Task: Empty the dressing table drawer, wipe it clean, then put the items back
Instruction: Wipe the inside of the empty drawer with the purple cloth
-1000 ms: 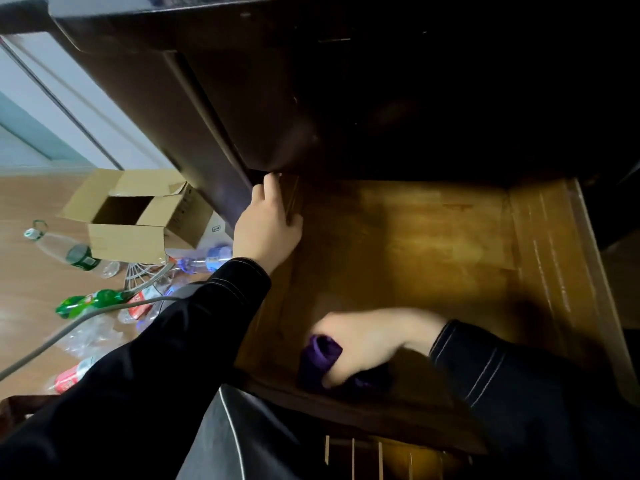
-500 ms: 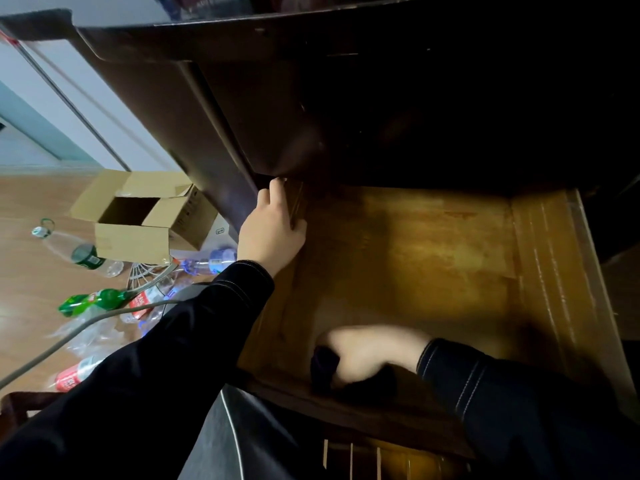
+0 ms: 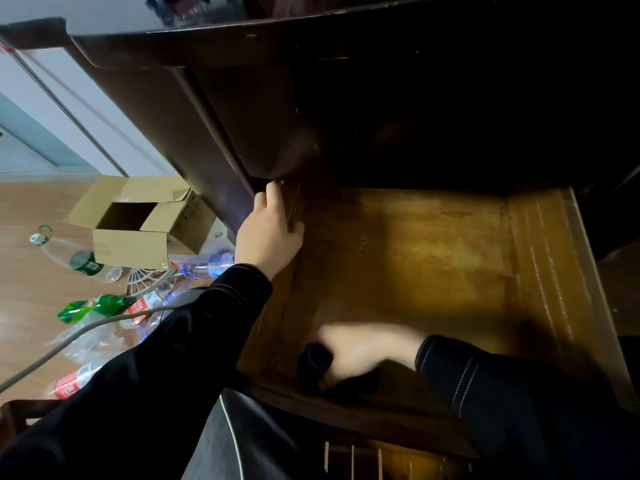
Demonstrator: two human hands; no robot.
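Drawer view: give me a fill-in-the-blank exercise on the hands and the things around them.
1. The right hand holds a ____ cloth against the drawer bottom.
2. The left hand grips the drawer's ____ wall.
3. The cardboard box and bottles lie on the ____.
Missing words: purple; left; floor.

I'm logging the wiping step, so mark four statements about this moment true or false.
1. The right hand holds a dark purple cloth inside the drawer. True.
2. The left hand lies flat on the drawer bottom. False: it grips the drawer's left wall.
3. The cardboard box is closed. False: its flaps stand open.
4. Several plastic bottles lie on the floor near the box. True.
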